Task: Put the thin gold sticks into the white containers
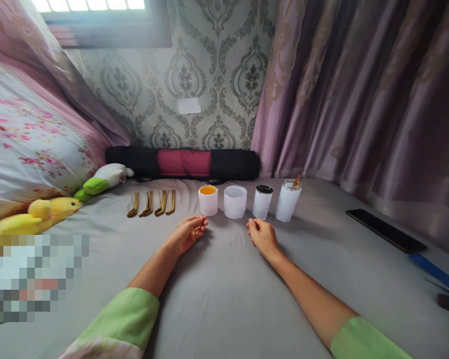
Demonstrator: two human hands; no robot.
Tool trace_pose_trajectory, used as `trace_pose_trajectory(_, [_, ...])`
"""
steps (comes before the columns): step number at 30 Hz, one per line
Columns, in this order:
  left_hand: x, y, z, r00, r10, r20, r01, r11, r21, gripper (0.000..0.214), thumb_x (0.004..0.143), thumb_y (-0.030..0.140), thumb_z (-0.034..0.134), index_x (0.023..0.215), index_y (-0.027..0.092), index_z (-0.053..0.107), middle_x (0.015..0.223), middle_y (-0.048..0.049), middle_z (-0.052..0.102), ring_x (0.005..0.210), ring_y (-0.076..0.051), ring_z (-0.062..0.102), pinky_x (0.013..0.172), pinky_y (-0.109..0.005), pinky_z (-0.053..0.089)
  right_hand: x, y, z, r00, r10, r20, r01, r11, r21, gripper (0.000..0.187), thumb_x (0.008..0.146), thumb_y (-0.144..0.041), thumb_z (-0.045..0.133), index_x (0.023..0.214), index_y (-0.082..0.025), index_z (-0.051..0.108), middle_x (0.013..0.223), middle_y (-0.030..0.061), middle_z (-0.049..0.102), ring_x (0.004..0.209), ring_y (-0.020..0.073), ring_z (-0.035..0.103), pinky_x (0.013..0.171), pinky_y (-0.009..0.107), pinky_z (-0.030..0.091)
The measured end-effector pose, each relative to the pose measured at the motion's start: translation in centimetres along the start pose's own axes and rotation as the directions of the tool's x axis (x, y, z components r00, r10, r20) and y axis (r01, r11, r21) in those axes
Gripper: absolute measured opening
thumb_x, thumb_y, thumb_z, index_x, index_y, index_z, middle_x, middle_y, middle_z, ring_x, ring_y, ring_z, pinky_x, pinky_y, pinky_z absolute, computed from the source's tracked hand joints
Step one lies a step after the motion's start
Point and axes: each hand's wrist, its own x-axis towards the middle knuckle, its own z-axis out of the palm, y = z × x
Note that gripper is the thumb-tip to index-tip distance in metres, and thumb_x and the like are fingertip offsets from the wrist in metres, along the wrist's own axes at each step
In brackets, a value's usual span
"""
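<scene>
My left hand (pixel 189 233) rests on the grey sheet with its fingers loosely curled and slightly apart, holding nothing. It lies just in front of a white-wrapped cup with an orange inside (pixel 208 203). My right hand (pixel 262 236) is curled closed on the sheet, with nothing visible in it. Behind it stands a white-wrapped can with a dark rim (pixel 262 204). Between these two stands a wider whitish tub (pixel 235 204). At the row's right end, a white-wrapped glass jar (pixel 287 203) holds a few golden sticks (pixel 297 180). Several bundles of bent golden straws (pixel 148 204) lie left of the cups.
A black and maroon roll (pixel 183 163) lies against the patterned wall. Plush toys (pixel 33 217) and a floral pillow (pixel 33 124) are on the left. A black phone (pixel 385 230) and a blue strap (pixel 436 273) lie at right, beside purple curtains (pixel 359 99).
</scene>
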Motion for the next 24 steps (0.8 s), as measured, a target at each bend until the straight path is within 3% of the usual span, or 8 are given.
trace_pose_trajectory(6, [0.4,-0.1,-0.1,0.999,0.009,-0.036,-0.007,0.998,0.058,0.008,0.069,0.011,0.059,0.076,0.01,0.055,0.064,-0.0038,0.059,0.048,-0.006,0.053,0.044,-0.014,0.042,0.0,-0.2,-0.1,1.0,-0.023,0.015,0.023,0.999,-0.037,0.036,0.079,-0.039,0.034,0.069,-0.017,0.06,0.057,0.0027,0.06,0.046,0.0109,0.051,0.045,0.02,0.034])
trace_pose_trajectory(9, [0.6,0.2,-0.3,0.997,0.032,-0.075,-0.018,0.985,0.171,0.008,0.069,0.013,0.058,0.076,0.011,0.054,0.063,-0.004,0.059,0.047,-0.006,0.053,0.043,-0.015,0.041,0.0,-0.1,0.0,1.0,-0.023,0.017,0.024,0.999,-0.049,0.036,0.079,-0.039,0.034,0.069,-0.017,0.061,0.058,0.0025,0.06,0.048,0.0111,0.052,0.046,0.02,0.034])
trace_pose_trajectory(13, [1.2,0.9,-0.9,0.984,0.095,-0.151,-0.034,0.931,0.363,0.01,0.069,0.017,0.058,0.075,0.01,0.053,0.06,-0.0038,0.058,0.042,-0.005,0.047,0.039,-0.016,0.035,0.0,0.0,0.1,0.999,-0.034,0.008,0.034,0.998,-0.058,0.037,0.079,-0.039,0.034,0.069,-0.016,0.061,0.059,0.0032,0.061,0.049,0.0116,0.053,0.047,0.02,0.035])
trace_pose_trajectory(24, [2.5,3.1,-2.8,0.935,0.232,-0.269,-0.004,0.764,0.646,0.01,0.063,0.017,0.057,0.069,0.012,0.052,0.052,-0.0014,0.056,0.038,-0.007,0.044,0.036,-0.018,0.031,0.0,0.0,0.0,0.999,-0.032,0.011,0.033,0.998,-0.06,0.038,0.079,-0.04,0.033,0.069,-0.017,0.062,0.059,0.0039,0.061,0.05,0.0126,0.053,0.047,0.021,0.035])
